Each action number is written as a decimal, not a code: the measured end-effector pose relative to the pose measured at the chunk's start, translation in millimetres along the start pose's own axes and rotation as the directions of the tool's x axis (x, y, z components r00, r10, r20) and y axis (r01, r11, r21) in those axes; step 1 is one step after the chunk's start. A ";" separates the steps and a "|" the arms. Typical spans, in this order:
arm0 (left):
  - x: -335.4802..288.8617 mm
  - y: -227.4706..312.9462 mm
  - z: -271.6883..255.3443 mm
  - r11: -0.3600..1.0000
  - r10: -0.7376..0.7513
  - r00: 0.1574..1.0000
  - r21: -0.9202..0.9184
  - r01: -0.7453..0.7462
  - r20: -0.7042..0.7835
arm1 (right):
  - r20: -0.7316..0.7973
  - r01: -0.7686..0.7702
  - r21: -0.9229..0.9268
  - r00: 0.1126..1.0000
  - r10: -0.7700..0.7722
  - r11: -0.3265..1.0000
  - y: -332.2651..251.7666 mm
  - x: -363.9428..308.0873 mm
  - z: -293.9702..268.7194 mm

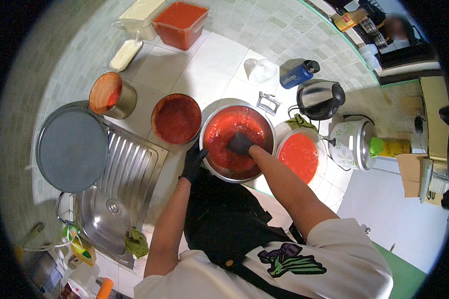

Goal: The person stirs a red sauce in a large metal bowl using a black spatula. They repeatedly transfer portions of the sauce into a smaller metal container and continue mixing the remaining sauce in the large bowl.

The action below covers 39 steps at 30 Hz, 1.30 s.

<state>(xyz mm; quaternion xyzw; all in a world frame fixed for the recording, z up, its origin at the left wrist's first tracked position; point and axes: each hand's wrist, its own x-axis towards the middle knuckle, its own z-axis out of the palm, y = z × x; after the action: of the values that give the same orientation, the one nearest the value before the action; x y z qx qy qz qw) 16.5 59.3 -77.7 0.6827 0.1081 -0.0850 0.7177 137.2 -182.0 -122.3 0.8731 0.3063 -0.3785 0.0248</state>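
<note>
A: Layout? Clock centred on the bowl, 12 away from the wearer.
B: White tiled bench under everything. Steel bowl on it, close to the near edge, wearer's apron at 6. Red sauce inside, smeared up the wall.
A: Neighbours?
B: Pale tub of red puree just beside it, between 3 and 4. Sauce-coated pot near 10.
A: Hands?
B: Both black-gloved. Right hand is down in the sauce around bowl centre, forearm coming over the rim at about 4. Left hand is on the bowl's side between 8 and 9. Reads as working the sauce by hand.
A: How to do it well?
B: I'd brace firmly with the left; near edge is the risk side. Right: slow sweeps along the wall, scrape the smear down, fold to centre. Hold the bare wrist above the sauce.
A: Snags?
B: Small metal frame just off the rim at 1. Don't nudge the bowl that way.
A: Fingers?
B: Left ones hold the bowl at its rim. Right ones are sunk; can't tell if spread or curled.
</note>
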 end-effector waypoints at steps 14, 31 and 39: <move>1.6 -3.5 3.8 0.997 -0.054 0.998 -0.055 0.052 -0.038 | -0.299 0.315 -0.038 0.902 -0.312 0.948 -1.1 60.1 -3.6; 3.7 -23.8 4.7 0.994 -0.093 0.992 -0.056 0.089 -0.082 | -0.283 0.298 -0.150 0.900 -0.330 0.943 -54.0 43.2 47.4; 7.3 -37.5 -0.2 0.996 -0.086 0.991 -0.030 0.084 -0.101 | -0.233 0.207 -0.032 0.950 -0.209 0.978 -51.9 20.4 43.4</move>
<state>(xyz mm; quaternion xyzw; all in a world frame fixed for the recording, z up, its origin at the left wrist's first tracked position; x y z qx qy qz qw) 13.4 57.7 -115.7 0.6717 0.1749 -0.0790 0.7155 91.2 -141.3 -157.1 0.8744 0.3988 -0.2720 -0.0483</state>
